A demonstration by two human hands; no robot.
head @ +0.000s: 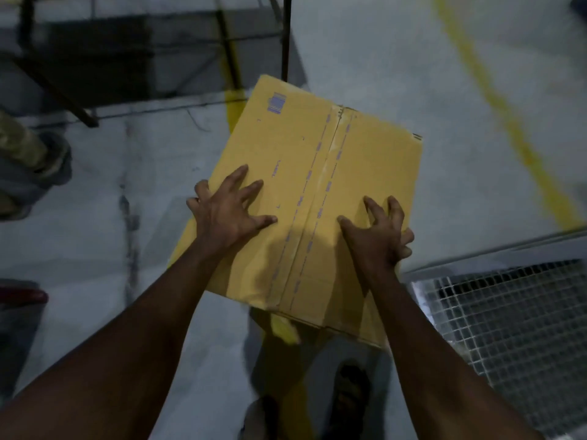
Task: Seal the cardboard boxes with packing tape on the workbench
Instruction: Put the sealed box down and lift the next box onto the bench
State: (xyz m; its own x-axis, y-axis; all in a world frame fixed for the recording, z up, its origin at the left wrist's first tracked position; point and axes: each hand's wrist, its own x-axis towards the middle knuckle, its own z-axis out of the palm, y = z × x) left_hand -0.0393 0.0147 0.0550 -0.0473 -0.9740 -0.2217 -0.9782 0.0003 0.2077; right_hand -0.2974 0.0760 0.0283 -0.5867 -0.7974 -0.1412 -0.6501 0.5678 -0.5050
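Two bare forearms are reaching out from the bottom of the view, the left forearm (133, 328) and the right forearm (422, 328), both stretching toward a box.

The grey floor (381, 58) is filling most of the scene, with a yellow line (495, 100) running across it at the upper right. The cardboard box (286, 147) is sitting in the middle, turned at an angle over the floor and just beside a metal grid (514, 315) at the lower right. I cannot tell what, if anything, is carrying it from below. A strip of tape (330, 160) is running along the box's centre seam from the far edge to the near one. A dark metal frame (222, 42) is standing at the upper left, well apart from the box.

The left hand (227, 211) is pressing on the box top near its left edge, fingers (241, 174) spreading wide and the outer two hooking over the edge. The right hand (374, 239) is gripping the right edge, its outer fingers curling round the side while the others are clawing at the top.

A sandalled foot (349, 398) is showing below the box. Another person's shoe (54, 157) is resting at the far left.
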